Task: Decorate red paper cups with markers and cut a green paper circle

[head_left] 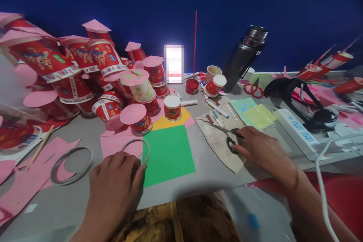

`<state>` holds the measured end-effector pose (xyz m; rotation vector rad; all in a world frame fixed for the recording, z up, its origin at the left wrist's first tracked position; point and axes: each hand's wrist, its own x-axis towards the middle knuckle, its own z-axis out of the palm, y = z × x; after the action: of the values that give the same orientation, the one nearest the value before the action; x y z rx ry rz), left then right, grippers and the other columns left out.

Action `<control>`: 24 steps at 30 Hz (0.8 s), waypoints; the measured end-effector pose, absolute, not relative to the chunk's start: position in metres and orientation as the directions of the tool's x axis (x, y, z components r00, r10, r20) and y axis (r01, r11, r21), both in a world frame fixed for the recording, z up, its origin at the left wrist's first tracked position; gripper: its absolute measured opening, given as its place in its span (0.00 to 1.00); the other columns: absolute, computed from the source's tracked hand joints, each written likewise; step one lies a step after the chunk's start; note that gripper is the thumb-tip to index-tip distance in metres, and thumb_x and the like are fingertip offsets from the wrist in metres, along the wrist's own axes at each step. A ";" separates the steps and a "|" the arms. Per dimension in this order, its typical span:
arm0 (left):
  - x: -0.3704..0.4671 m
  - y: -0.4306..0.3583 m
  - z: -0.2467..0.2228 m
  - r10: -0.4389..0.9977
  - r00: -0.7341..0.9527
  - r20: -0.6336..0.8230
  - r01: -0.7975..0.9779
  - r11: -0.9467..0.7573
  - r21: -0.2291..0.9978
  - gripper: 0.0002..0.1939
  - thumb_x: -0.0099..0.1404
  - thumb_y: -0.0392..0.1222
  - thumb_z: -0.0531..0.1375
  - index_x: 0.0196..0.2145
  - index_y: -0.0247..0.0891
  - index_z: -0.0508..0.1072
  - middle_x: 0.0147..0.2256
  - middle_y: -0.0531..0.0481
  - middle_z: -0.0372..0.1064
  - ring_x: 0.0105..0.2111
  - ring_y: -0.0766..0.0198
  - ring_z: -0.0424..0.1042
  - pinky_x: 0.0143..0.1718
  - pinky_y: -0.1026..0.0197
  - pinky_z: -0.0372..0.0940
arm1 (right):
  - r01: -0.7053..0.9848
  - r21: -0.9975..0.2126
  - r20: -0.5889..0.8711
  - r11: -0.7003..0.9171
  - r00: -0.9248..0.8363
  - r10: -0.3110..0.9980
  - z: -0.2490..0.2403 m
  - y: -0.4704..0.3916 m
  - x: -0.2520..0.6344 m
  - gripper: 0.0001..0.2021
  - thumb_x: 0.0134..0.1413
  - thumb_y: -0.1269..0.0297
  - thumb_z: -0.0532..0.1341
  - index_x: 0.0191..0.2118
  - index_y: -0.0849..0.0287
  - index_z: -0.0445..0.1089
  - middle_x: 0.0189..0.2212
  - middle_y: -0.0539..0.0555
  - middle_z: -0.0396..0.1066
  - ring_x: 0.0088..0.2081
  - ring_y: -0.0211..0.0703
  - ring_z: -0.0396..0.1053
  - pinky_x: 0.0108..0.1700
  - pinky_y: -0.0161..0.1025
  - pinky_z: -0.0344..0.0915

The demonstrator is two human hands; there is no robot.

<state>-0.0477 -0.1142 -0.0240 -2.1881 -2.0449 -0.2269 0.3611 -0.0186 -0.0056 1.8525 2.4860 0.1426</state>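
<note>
My left hand is closed on a thin grey ring, which lies across the left edge of a green paper sheet and the pink paper beside it. A faint circle outline shows on the green sheet's upper right. My right hand grips the black handles of a pair of scissors, thumb and fingers at the loops. The scissors lie on a beige cloth, blades pointing left. A wider grey ring rests on pink paper to the left of my left hand.
Red paper cups with pink paper tops are stacked at the left. A white-lidded cup, a red pot with a stick and a dark flask stand behind. Red-handled scissors and a power strip lie right.
</note>
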 end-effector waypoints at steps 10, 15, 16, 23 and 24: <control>-0.032 -0.126 -0.029 0.976 0.111 0.190 0.988 -0.130 0.088 0.21 0.67 0.54 0.65 0.52 0.39 0.76 0.49 0.36 0.77 0.49 0.38 0.73 0.47 0.40 0.64 | 0.940 -0.293 0.039 0.174 -0.170 0.985 -0.003 -0.024 0.368 0.12 0.63 0.56 0.61 0.44 0.55 0.78 0.29 0.55 0.80 0.26 0.50 0.75 0.28 0.41 0.62; -0.017 -0.132 -0.039 0.919 0.304 0.252 0.918 -0.353 0.180 0.19 0.72 0.49 0.64 0.57 0.43 0.74 0.50 0.41 0.79 0.53 0.45 0.74 0.56 0.42 0.60 | 0.489 -0.869 -0.146 -0.077 -0.105 0.984 0.008 -0.047 0.355 0.19 0.51 0.49 0.71 0.44 0.58 0.80 0.31 0.58 0.83 0.28 0.47 0.78 0.29 0.39 0.72; -0.017 -0.131 -0.039 0.905 0.330 0.268 0.902 -0.386 0.192 0.15 0.73 0.45 0.63 0.55 0.42 0.75 0.47 0.43 0.79 0.50 0.48 0.76 0.55 0.43 0.59 | 0.414 -0.898 -0.213 -0.147 -0.117 0.970 0.008 -0.051 0.349 0.20 0.48 0.50 0.73 0.42 0.58 0.80 0.30 0.58 0.83 0.29 0.48 0.78 0.30 0.39 0.73; -0.016 -0.121 -0.043 0.814 0.341 0.470 0.829 -0.497 0.258 0.11 0.75 0.30 0.57 0.45 0.44 0.75 0.38 0.50 0.78 0.40 0.56 0.77 0.49 0.48 0.61 | 0.128 -0.940 -0.335 -0.317 -0.158 0.929 -0.008 -0.072 0.296 0.14 0.41 0.57 0.74 0.32 0.57 0.74 0.28 0.53 0.79 0.24 0.38 0.69 0.26 0.34 0.67; -0.016 -0.121 -0.043 0.795 0.323 0.513 0.824 -0.503 0.261 0.12 0.74 0.30 0.57 0.47 0.45 0.75 0.39 0.48 0.78 0.41 0.56 0.77 0.48 0.48 0.63 | 0.088 -0.940 -0.341 -0.331 -0.161 0.926 -0.010 -0.074 0.288 0.15 0.41 0.57 0.73 0.34 0.56 0.73 0.30 0.54 0.80 0.25 0.38 0.70 0.27 0.35 0.67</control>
<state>-0.0159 -0.1207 -0.0434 -2.5165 -1.5408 -0.9314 0.2880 -0.0739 -0.0103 2.2450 1.9010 -2.4816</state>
